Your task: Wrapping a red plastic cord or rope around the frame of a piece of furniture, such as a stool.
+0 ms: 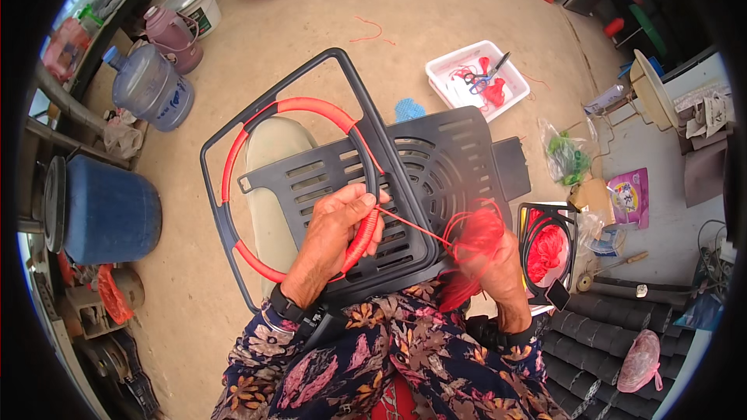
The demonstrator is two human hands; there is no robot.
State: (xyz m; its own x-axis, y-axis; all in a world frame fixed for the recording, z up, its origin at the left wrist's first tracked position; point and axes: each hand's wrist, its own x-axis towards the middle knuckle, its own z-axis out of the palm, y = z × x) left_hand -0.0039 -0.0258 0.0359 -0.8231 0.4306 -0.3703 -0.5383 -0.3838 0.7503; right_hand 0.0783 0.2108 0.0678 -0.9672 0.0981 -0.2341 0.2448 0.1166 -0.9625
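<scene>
We were partway through winding red cord [412,225] around a black ring [372,163] that lay on a black plastic grille [436,163] on our lap. Our left hand [331,237] was closed tight around the ring's wrapped part. Our right hand [498,264] was closed on the loose bundle of cord. We thought the next turn needed a tight, even pull. A purple packet [630,196] lay on the right, and a white tray [476,79] farther off.

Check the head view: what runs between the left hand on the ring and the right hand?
A taut strand of red cord crosses the black slotted panel, from the left hand on the red-wrapped ring to the cord bundle in the right hand.
</scene>
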